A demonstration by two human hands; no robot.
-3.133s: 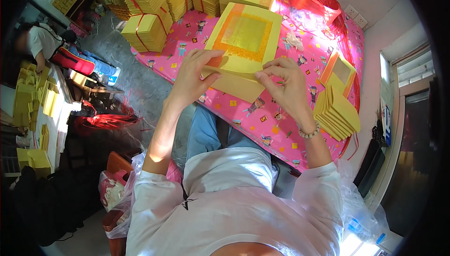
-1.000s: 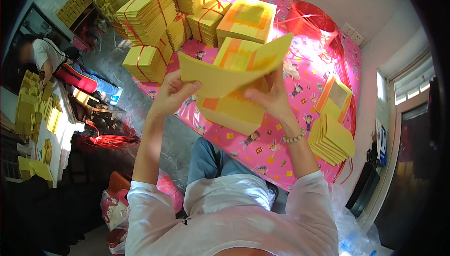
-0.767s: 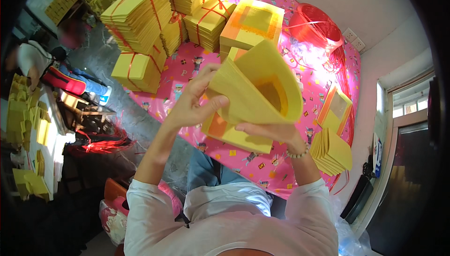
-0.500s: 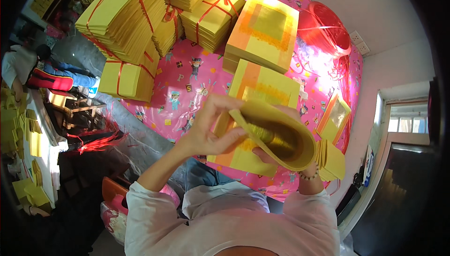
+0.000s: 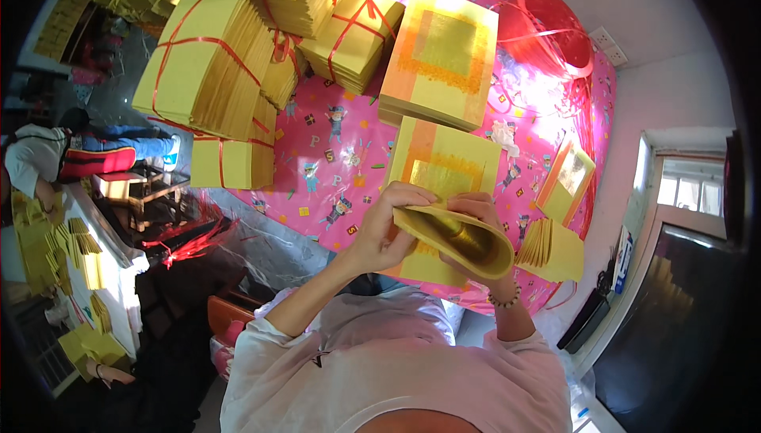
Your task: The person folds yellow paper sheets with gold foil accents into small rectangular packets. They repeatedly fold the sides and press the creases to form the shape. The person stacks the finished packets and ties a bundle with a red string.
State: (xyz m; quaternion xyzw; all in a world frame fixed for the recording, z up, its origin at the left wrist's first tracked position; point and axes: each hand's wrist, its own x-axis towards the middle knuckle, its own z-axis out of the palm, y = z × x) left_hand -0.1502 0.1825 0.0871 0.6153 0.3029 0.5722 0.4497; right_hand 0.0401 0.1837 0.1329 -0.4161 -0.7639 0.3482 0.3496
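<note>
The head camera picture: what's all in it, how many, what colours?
curled paper: one wad, yellow with gold inside, picture's middle
cloth: one, patterned pink, centre to right
paper stacks: two, yellow-orange-gold, cloth's middle
tied bundles: about five, yellow, cloth's left
ribbon roll: one, red, cloth's far right
tissue: one, white, right of stacks
framed paper: one visible, orange-yellow, cloth's right
fanned sheets: several, yellow, nearer than that
sockets: two, white, upper right
side table: one, white, left
strands: many, red, beside it
co-workers: two, one white-topped, one dark-sleeved, left
left hand: one, bare, paper's left
right hand: one, bare, bracelet, paper's right
</note>
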